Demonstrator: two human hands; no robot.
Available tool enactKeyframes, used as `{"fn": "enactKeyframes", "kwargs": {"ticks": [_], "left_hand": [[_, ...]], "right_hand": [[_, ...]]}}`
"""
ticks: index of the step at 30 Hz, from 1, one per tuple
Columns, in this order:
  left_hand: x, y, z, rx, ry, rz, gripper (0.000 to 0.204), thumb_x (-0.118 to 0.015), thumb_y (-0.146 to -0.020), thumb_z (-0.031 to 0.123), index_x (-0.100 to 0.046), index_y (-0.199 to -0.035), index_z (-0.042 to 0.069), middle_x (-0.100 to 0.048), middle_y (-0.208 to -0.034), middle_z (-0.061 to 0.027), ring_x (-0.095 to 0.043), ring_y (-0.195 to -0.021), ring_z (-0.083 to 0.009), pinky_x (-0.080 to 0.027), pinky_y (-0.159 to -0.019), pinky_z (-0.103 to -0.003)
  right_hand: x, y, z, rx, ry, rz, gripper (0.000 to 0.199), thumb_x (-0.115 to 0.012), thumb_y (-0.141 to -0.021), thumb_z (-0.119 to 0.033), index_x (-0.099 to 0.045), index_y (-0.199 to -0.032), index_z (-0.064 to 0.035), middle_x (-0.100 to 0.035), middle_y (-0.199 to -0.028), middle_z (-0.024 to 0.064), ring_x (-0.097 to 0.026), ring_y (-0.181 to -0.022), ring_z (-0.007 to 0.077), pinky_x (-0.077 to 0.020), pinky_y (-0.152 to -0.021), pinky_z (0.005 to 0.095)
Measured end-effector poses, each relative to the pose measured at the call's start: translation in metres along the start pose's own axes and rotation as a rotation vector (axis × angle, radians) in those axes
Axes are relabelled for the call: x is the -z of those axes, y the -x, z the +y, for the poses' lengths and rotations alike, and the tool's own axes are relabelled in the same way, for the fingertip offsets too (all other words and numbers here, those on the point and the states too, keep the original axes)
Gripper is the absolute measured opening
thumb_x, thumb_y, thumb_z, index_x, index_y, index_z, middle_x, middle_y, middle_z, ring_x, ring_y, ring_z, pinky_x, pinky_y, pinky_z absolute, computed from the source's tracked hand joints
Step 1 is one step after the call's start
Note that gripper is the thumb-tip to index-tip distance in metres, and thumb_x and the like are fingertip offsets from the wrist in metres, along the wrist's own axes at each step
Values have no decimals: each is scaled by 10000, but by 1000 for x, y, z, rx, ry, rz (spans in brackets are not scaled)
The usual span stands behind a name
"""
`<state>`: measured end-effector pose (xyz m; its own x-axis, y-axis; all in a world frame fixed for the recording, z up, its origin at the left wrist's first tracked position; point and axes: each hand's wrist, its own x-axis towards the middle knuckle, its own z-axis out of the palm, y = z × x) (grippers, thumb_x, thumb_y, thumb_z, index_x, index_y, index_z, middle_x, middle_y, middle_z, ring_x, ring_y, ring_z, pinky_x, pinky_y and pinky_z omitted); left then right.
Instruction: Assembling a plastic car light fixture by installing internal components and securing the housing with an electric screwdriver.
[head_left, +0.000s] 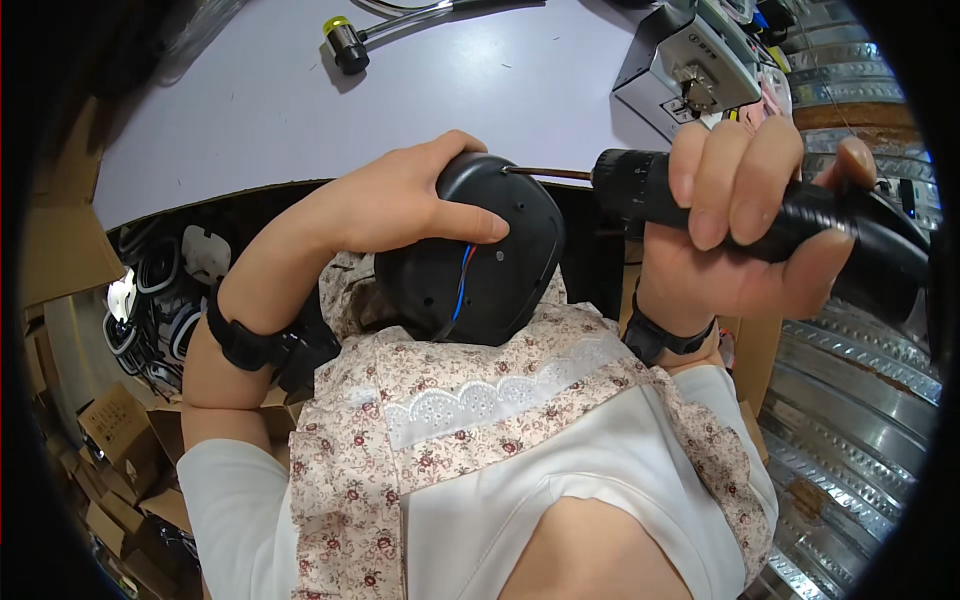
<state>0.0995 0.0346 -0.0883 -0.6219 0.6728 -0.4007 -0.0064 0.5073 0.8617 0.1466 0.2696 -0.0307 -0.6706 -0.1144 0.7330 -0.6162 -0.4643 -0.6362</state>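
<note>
My left hand grips a rounded black plastic housing against my lap, thumb on its face and fingers around its far edge. Red and blue wires come out of the housing near the thumb. Several small screw holes dot its surface. In my right hand is a black electric screwdriver, held sideways with the fingers wrapped round its body. Its long thin bit reaches left, and the tip meets the housing at a hole near the upper edge. Whether a screw sits there is too small to tell.
A pale table lies beyond my lap. On it are a mallet with a yellow end and, at right, a metal box-shaped device. Cardboard boxes and black-and-white parts fill the left. Ridged metal sheeting runs along the right.
</note>
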Motion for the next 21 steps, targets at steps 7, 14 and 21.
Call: {"fn": "enactKeyframes", "kwargs": {"ticks": [7, 14, 21], "left_hand": [[-3, 4, -2, -13, 15, 1, 720, -802, -788, 346, -490, -1344, 12, -641, -1148, -162, -612, -1084, -250, -463, -964, -337], [-27, 14, -4, -53, 8, 39, 697, -793, -775, 346, -498, -1309, 10, -640, -1135, -172, -615, -1058, -254, -462, -954, -347], [-31, 16, -10, -25, -78, 64, 714, -780, -769, 351, -485, -1311, -8, -633, -1154, -193, -618, -1072, -277, -457, -964, -363]], "right_hand": [[-9, 3, 6, 33, 3, -125, 460, -571, -990, -383, -447, -1373, -160, -522, -771, 11, -518, -594, 113, -430, -638, 303], [-12, 17, 23, -95, -25, -56, 258, -528, -1017, -254, -427, -1196, -98, -496, -743, 16, -503, -560, 130, -443, -593, 316], [-23, 30, 32, -86, -63, 102, 360, -626, -950, -133, -325, -1146, -106, -504, -688, 69, -477, -500, 154, -451, -497, 289]]}}
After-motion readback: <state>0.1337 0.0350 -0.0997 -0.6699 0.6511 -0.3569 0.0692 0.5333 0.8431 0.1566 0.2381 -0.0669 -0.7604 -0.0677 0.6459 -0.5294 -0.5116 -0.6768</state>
